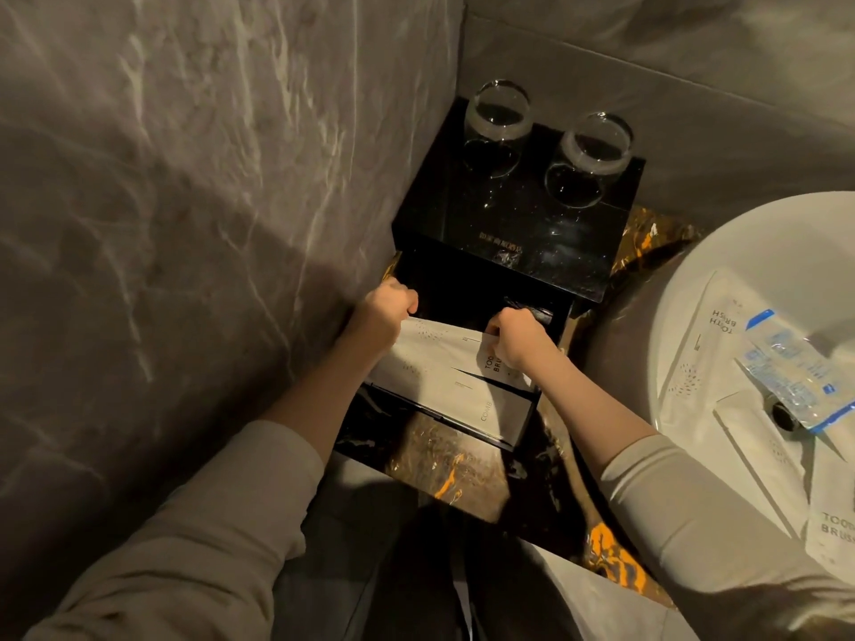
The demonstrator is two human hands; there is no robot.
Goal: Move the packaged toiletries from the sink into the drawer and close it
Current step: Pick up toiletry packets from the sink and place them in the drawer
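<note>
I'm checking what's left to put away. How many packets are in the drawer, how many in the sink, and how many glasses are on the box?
Packets in drawer: 2
Packets in sink: 4
Glasses on box: 2
Total: 8

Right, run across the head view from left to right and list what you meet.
Marbled wall → left hand → white packets in the open drawer → right hand → white sink → blue-and-clear sachet in the sink.
</note>
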